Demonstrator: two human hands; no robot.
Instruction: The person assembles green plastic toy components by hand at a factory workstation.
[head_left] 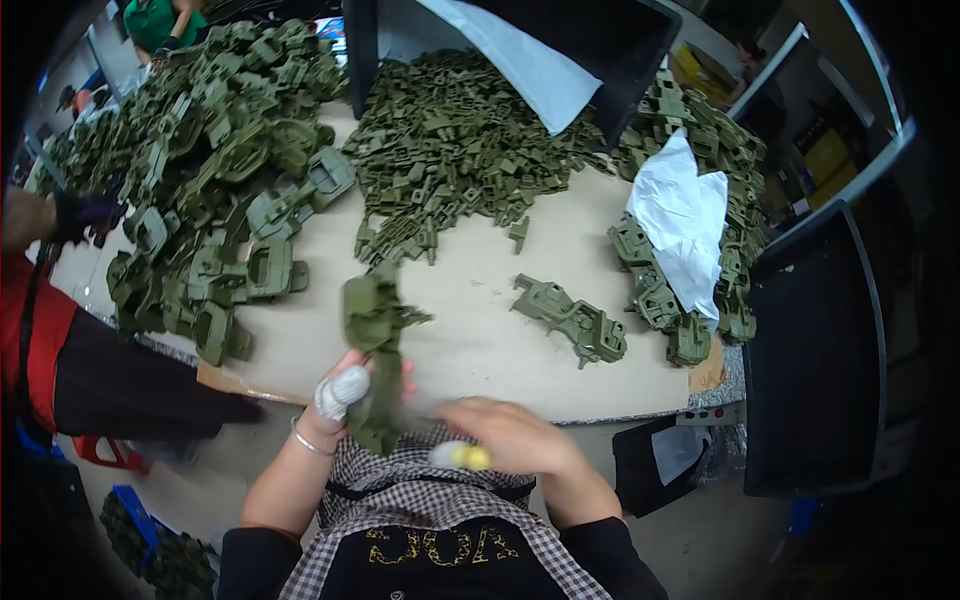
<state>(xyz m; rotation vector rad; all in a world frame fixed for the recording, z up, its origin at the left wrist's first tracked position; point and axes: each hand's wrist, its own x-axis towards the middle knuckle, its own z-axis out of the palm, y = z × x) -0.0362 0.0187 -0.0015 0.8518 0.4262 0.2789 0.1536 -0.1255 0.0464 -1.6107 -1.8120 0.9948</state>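
Note:
My left hand [345, 398], with a white wrap on the thumb and a bangle at the wrist, grips an olive-green moulded plastic part [375, 320]. The part stands lengthwise over the table's front edge and is slightly blurred. To its right is my right hand [510, 437], fingers bent toward the part and a white-and-yellow cover on one digit. A faint grey smear lies between its fingertips and the part; what the hand pinches cannot be made out. A similar olive-green chassis-shaped part [572, 318] lies alone on the table, right of centre.
Large olive-green parts are heaped at the left [240, 150]; a pile of small green pieces [460, 140] sits at the back. White sheeting [680, 225] covers parts at the right. Dark panels [815, 360] stand beside the table. A co-worker's gloved hand [88, 217] is at the left.

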